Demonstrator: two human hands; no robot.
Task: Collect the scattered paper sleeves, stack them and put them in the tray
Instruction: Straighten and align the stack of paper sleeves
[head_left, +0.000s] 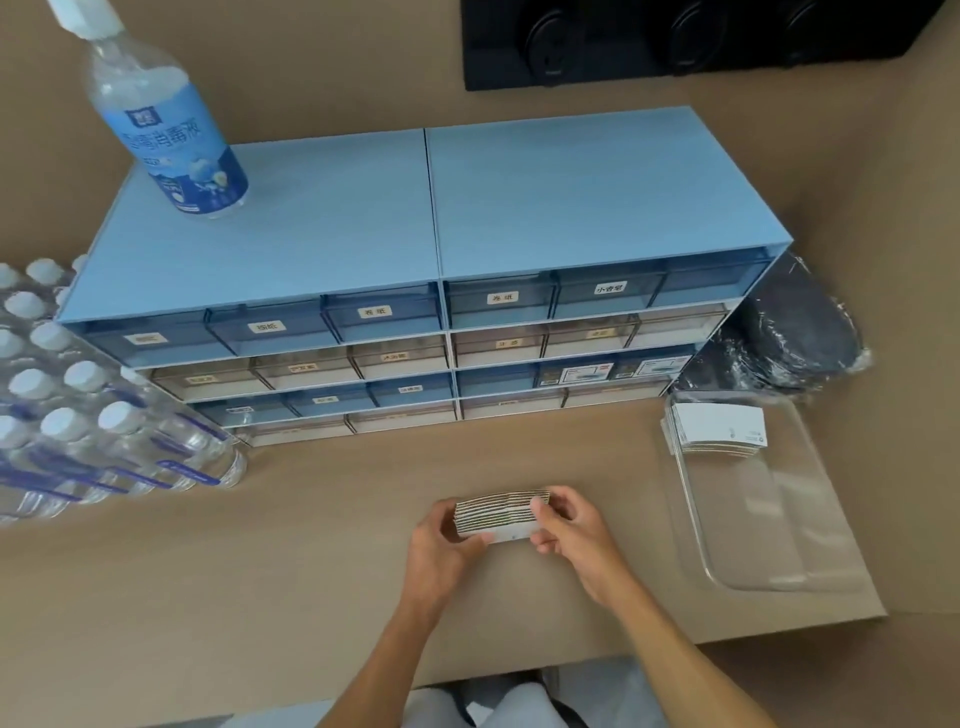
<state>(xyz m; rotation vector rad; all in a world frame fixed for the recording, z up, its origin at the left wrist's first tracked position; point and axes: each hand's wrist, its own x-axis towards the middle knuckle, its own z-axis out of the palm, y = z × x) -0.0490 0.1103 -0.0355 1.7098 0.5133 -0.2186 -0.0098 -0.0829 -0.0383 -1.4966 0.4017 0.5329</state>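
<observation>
While the clear tray (779, 551) is waiting at three o'clock with an earlier pile (719, 428) in its far end, the left hand (441, 540) and right hand (569, 530) are pinching the stack of paper sleeves (501, 512) by its ends just above the desk (260, 571), probably squaring the edges.

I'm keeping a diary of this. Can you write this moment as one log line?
hands: left and right hold stack | tray: other stack inside | next: probably tray

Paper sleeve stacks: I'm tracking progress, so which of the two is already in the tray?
The stack at the far end of the clear tray, right of the table. The other stack is held between left hand and right hand.
</observation>
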